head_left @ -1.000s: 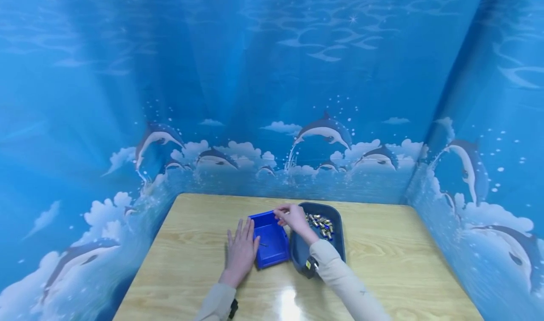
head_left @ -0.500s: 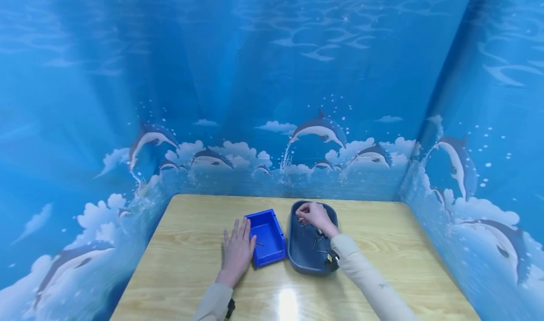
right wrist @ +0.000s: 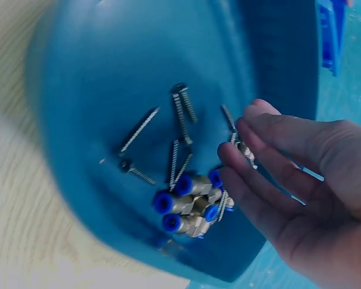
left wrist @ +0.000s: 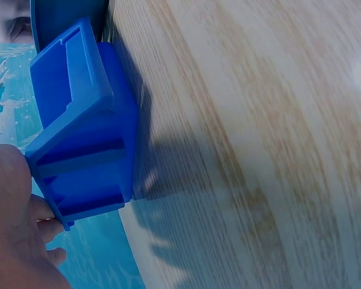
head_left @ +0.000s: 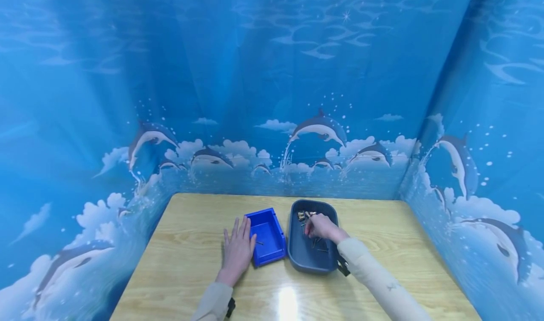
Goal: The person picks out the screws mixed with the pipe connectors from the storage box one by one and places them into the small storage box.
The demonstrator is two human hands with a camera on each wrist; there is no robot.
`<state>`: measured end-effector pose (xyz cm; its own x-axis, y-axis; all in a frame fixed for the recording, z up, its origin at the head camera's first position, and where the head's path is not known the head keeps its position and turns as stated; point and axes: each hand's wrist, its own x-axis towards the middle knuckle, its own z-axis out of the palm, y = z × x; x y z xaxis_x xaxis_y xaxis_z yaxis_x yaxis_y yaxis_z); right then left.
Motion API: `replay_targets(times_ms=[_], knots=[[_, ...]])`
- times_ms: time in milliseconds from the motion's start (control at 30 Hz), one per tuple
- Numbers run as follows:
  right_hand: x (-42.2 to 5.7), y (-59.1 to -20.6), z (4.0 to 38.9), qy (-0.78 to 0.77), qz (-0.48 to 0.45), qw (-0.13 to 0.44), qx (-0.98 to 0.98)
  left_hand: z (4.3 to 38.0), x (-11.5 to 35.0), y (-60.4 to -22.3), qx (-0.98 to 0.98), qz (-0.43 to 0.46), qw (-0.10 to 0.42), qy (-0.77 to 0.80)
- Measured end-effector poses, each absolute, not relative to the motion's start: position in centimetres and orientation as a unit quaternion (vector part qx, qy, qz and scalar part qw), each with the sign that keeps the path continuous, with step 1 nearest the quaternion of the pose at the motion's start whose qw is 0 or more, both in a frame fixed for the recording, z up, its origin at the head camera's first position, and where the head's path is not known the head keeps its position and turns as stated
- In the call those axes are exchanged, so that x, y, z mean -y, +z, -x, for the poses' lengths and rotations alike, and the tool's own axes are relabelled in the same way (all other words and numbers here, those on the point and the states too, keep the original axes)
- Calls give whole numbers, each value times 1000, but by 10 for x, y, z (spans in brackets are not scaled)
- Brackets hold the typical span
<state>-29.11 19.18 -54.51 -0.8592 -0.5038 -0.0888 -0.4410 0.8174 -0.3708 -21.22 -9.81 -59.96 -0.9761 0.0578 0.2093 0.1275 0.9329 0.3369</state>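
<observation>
My left hand [head_left: 239, 252] lies flat with fingers spread along the left side of the blue bin [head_left: 278, 256]. In the left wrist view its fingers [left wrist: 42, 208] touch the bin's wall. One small screw [head_left: 259, 242] lies inside the bin. My right hand [head_left: 321, 227] reaches into the dark oval tray [head_left: 308, 264], fingers loosely bent and pointing down. Several screws [right wrist: 179, 117] are scattered there, alongside a cluster of brass fittings with blue ends [right wrist: 183, 205]. The fingertips are beside a screw [right wrist: 227, 117]; I see nothing pinched between them.
Bin and tray stand side by side on a light wooden table [head_left: 382, 250], a narrow gap between them. A blue curtain printed with dolphins [head_left: 272, 99] closes off the back and both sides.
My right hand has moved from above the blue bin over to the tray, then nearer to me within it. The left hand keeps its place beside the bin.
</observation>
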Motion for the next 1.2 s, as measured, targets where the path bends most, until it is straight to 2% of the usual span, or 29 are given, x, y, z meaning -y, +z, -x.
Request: replay_targets(times_ms=[100, 333, 800, 1200], knots=[[-195, -550, 288, -138, 265, 88, -950, 212, 98, -598, 978, 47, 97, -181], [-198, -562, 287, -113, 231, 127, -958, 212, 98, -596, 979, 48, 93, -177], [-203, -565, 281, -94, 265, 90, -955, 212, 98, -597, 977, 46, 98, -184], [-206, -560, 277, -112, 241, 95, -959, 211, 98, -596, 978, 46, 95, -182]])
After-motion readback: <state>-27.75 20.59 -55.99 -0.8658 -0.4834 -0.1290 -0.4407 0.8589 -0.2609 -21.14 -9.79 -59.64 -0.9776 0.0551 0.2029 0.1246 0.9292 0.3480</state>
